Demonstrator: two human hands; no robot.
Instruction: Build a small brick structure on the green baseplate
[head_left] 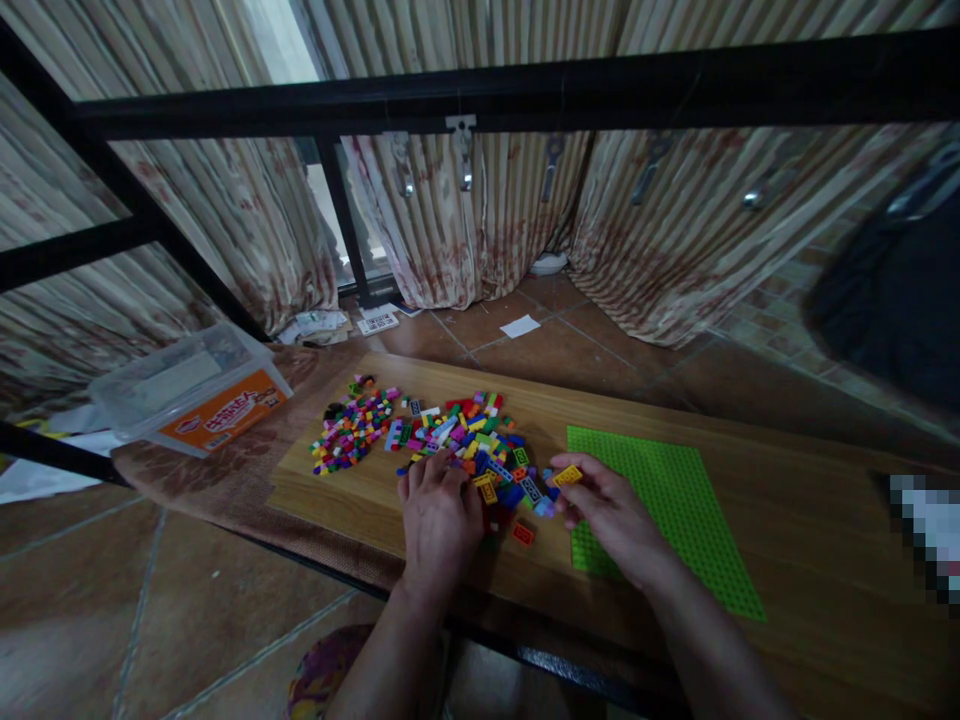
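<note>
Brick-picking, seemingly | right hand [611, 505] pinched yellow brick [568, 476], three o'clock of pile [474, 425] | left hand [442, 515]: couldn't tell fingers' state | next called for steady grip

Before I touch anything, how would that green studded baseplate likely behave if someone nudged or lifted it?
The green studded baseplate looks thin and broad, so it is probably light for its size and may flex a little when lifted by one corner. Lying flat on the wood-grain tabletop, it would likely slide when pushed rather than roll or tip.
</note>
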